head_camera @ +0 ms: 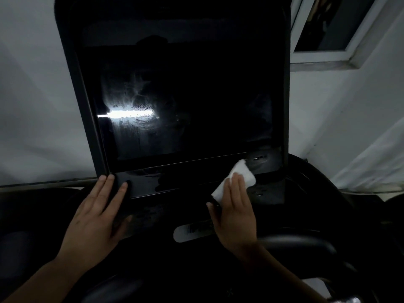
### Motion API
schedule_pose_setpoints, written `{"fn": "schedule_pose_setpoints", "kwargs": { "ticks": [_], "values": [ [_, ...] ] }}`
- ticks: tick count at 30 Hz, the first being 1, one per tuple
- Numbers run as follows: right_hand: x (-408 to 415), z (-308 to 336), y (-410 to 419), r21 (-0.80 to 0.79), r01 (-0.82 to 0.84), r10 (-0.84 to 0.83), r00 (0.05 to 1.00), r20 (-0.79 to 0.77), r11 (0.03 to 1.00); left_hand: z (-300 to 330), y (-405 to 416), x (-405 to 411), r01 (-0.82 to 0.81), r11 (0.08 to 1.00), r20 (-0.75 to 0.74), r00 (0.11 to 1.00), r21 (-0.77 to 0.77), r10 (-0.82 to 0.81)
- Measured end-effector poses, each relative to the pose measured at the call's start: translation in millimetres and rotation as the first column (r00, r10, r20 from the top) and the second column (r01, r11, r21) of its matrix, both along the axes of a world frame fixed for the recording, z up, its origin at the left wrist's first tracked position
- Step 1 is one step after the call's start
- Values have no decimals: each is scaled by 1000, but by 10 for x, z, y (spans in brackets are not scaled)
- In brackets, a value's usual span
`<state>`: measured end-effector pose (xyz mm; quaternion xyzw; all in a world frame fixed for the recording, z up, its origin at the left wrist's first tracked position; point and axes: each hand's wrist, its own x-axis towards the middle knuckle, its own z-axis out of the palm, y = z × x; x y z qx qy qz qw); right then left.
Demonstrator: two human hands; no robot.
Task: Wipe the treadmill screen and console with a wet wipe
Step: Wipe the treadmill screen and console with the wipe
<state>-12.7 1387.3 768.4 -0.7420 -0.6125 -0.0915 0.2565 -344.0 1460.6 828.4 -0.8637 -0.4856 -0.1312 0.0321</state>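
Observation:
The dark treadmill screen [185, 101] fills the upper middle, with wet streaks and a bright reflection on its left half. Below it runs the glossy black console [153, 184], damp in the middle. My right hand [235, 211] presses a folded white wet wipe [240, 173] flat against the console's lower right, just under the screen's bottom right corner. My left hand [96, 211] lies flat with fingers spread on the console's lower left, fingertips touching the screen frame's bottom left corner. It holds nothing.
A grey oval panel [188, 232] sits on the console below my right hand. A black handlebar [306, 241] curves at the lower right. White walls flank the screen, and a framed window [341, 29] is at the upper right.

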Motion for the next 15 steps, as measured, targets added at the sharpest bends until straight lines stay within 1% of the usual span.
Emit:
{"fn": "schedule_pose_setpoints", "kwargs": {
  "ticks": [5, 9, 11, 13, 15],
  "values": [
    [-217, 39, 78, 49, -175, 168, 978, 125, 983, -30, 19, -19, -3, 1000, 6, 1000, -2, 3],
    [218, -28, 106, 120, -230, 207, 962, 177, 966, -32, 32, -51, -3, 1000, 5, 1000, -2, 3],
    [602, -45, 72, 159, -182, 146, 966, 212, 970, -42, 36, -63, 0, 1000, 2, 1000, -1, 0],
    [951, 12, 21, 190, -90, 46, 974, 223, 978, -52, 40, -75, 1, 1000, 2, 1000, 7, -1],
    [1140, 62, -16, 172, -32, -10, 971, 239, 985, -57, 39, -79, 4, 1000, 1, 1000, 18, -4]
  ]
}}
